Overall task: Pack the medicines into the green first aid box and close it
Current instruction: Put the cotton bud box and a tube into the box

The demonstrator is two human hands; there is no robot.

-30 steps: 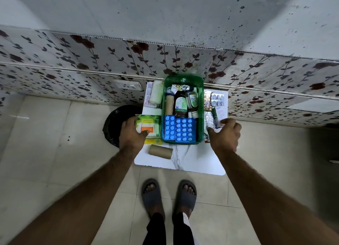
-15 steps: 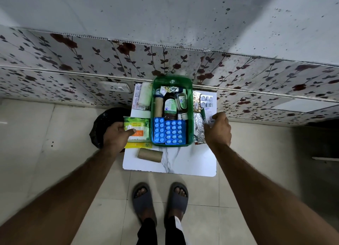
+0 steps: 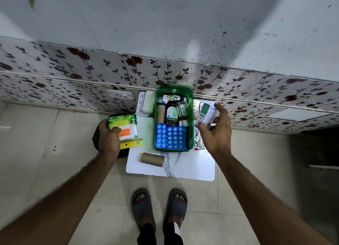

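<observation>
The green first aid box (image 3: 191, 107) stands open on a small white table (image 3: 183, 169), holding blue blister packs (image 3: 171, 137), bottles (image 3: 172, 114) and a foil strip. My left hand (image 3: 108, 140) grips a green and orange packet of cotton buds (image 3: 124, 127), lifted just left of the box. My right hand (image 3: 216, 132) holds a white and green tube carton (image 3: 206, 113) raised beside the box's right wall. Silver blister strips (image 3: 199, 142) lie on the table under that hand.
A brown cardboard roll (image 3: 152, 158) lies on the table in front of the box. A white bandage roll (image 3: 148, 103) and a leaflet sit at the back left. A black bin (image 3: 95, 140) stands left of the table, a flowered wall behind, my sandalled feet (image 3: 159, 206) below.
My right hand has picked the tube carton up from the table and raised it. My left hand has lifted the cotton bud packet off the table.
</observation>
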